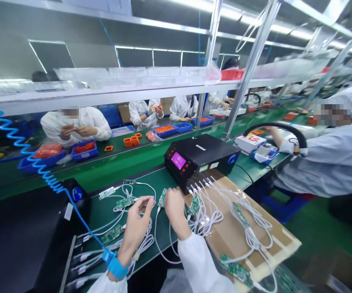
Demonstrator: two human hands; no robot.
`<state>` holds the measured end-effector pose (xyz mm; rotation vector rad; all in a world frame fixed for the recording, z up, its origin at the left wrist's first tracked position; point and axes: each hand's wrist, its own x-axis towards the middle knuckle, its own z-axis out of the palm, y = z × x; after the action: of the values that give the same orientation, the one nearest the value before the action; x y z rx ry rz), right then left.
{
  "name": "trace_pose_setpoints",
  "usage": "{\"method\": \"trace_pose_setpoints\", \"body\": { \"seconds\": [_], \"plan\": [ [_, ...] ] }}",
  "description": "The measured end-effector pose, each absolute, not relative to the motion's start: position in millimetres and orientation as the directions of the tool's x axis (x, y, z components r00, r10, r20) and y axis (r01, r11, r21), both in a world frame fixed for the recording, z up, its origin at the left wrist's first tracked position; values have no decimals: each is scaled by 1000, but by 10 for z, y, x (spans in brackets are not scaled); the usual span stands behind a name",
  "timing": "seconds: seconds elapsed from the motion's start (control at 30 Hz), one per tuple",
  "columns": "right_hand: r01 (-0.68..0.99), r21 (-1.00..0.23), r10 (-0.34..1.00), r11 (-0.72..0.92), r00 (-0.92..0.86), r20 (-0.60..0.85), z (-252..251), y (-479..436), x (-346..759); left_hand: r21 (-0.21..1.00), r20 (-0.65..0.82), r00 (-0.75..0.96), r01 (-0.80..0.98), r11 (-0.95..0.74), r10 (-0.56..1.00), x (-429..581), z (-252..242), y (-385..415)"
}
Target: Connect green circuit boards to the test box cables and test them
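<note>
We've a circuit board (162, 198) pinched in our right hand (175, 206), white cable (155, 230) below that grip. Left hand (137, 219) alongside, can't tell if closed.

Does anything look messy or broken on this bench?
Nothing looks clearly spilled or broken. A little untidy, perhaps: white cables sprawl in overlapping loops across the cardboard sheet to the right of the right hand, and one green circuit board lies close to the sheet's near edge.

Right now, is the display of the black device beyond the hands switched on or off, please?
On: the display glows bright magenta on the front of the black device.
</note>
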<state>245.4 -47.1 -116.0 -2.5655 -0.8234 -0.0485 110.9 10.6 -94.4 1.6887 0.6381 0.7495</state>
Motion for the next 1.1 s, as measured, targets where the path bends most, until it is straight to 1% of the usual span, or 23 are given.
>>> {"method": "trace_pose_setpoints", "body": {
  "seconds": [0.07, 0.13, 0.17, 0.27, 0.3, 0.37, 0.43, 0.53, 0.6, 0.67, 0.7, 0.77, 0.83, 0.87, 0.9, 0.97, 1.0, 1.1],
  "plan": [
    [601, -539, 528, -590, 792, 306, -1118, -696, 2410, 959, 168, 651, 66, -276, 740, 1243, -948, 193],
    [620, -688, 483, -378, 765, 425, -1044, -897, 2360, 944, 190, 675, 76, -323, 713, 1395, -932, 247],
    [610, -744, 473, -272, 758, 449, -1001, -975, 2334, 939, 193, 710, 66, -337, 677, 1471, -919, 259],
    [516, -856, 529, -41, 738, 420, -894, -1118, 2258, 950, 129, 864, 33, -310, 487, 1674, -880, 238],
    [477, -879, 553, 6, 731, 401, -877, -1141, 2234, 958, 89, 899, 40, -284, 429, 1723, -869, 216],
    [423, -903, 569, 69, 727, 384, -879, -1161, 2195, 969, 37, 931, 57, -242, 364, 1783, -854, 161],
    [415, -905, 527, 96, 750, 400, -913, -1162, 2165, 973, 15, 940, 65, -223, 341, 1791, -850, 108],
    [442, -893, 447, 83, 784, 430, -976, -1142, 2133, 973, -13, 958, 78, -218, 285, 1738, -862, 56],
    [435, -899, 429, 56, 803, 415, -1014, -1120, 2108, 976, -24, 971, 74, -203, 238, 1708, -880, 41],
    [412, -911, 419, 11, 826, 378, -1061, -1097, 2064, 985, -6, 973, 46, -169, 230, 1720, -899, 43],
    [409, -913, 410, -14, 835, 368, -1091, -1086, 2030, 990, 8, 965, 30, -141, 264, 1747, -907, 52],
    [444, -894, 394, -55, 832, 389, -1171, -1066, 1941, 999, 29, 903, -14, -38, 429, 1832, -912, 88],
    [510, -855, 387, -99, 811, 439, -1267, -1049, 1843, 987, -4, 790, -96, 129, 613, 1932, -907, 139],
    [529, -838, 379, -134, 808, 450, -1314, -1039, 1803, 964, -38, 745, -147, 220, 666, 1976, -902, 161],
    [533, -828, 369, -177, 815, 446, -1359, -1027, 1774, 934, -66, 725, -196, 298, 685, 2012, -898, 176],
    [499, -836, 362, -228, 841, 403, -1434, -994, 1755, 887, -88, 745, -243, 392, 661, 2063, -896, 175],
    [470, -855, 383, -219, 848, 368, -1465, -974, 1760, 876, -93, 760, -244, 416, 643, 2081, -896, 164],
    [319, -941, 501, -112, 836, 224, -1552, -916, 1787, 856, -132, 769, -230, 463, 625, 2148, -869, 156]
  ]
}}
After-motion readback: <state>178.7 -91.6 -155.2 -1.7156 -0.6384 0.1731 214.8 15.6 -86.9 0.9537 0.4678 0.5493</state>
